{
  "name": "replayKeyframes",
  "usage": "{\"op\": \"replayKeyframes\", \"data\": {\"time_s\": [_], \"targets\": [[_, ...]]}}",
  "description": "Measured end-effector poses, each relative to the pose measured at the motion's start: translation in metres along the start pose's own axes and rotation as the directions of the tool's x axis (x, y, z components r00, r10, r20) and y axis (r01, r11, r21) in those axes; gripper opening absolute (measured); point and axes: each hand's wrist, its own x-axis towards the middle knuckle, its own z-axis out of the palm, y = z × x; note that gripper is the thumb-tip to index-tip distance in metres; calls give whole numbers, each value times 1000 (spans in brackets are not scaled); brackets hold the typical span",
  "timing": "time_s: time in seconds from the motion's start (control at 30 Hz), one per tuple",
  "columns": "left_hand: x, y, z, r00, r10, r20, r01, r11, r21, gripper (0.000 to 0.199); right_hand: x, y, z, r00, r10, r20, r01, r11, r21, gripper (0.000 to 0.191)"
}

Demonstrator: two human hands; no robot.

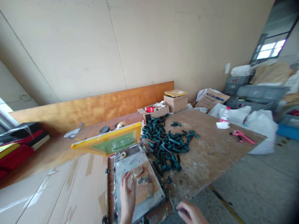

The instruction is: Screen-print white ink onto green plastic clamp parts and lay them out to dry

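Observation:
My left hand (pixel 128 194) is over the left side of a brown board (pixel 142 197), its thumb and fingers apart and nothing seen between them. The board, with several small blocks (pixel 144 179) on it, lies on a grey metal plate (pixel 139 160). At the plate's far end a yellow-framed printing screen (pixel 109 138) with green mesh stands tilted up. Near the table's front edge, right of the plate, my right hand (pixel 190 212) has its fingers curled closed. Something dark shows under them, too unclear to name. A heap of dark green and black handle-like parts (pixel 171 143) lies right of the plate.
Flattened cardboard (pixel 77 183) covers the table on the left. Behind the heap are an open carton (pixel 157 112) and a closed box (pixel 176 103). Pink-handled pliers (pixel 243 136) and a bottle (pixel 225 115) are at the right. Grey crates (pixel 261 91) stand beyond.

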Motion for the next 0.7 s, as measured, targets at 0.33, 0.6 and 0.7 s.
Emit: {"op": "replayKeyframes", "data": {"time_s": [0.33,0.6,0.7], "targets": [[114,90,195,956,-29,291,-53,961,270,41,135,55,-125,995,-11,97,13,1000,-18,30],[237,81,274,962,-157,226,54,913,403,48,229,94,-192,977,-23,211,47,993,-110,23],[263,75,295,955,-208,210,93,885,456,52,267,108,-216,971,-25,236,49,994,-99,21]]}}
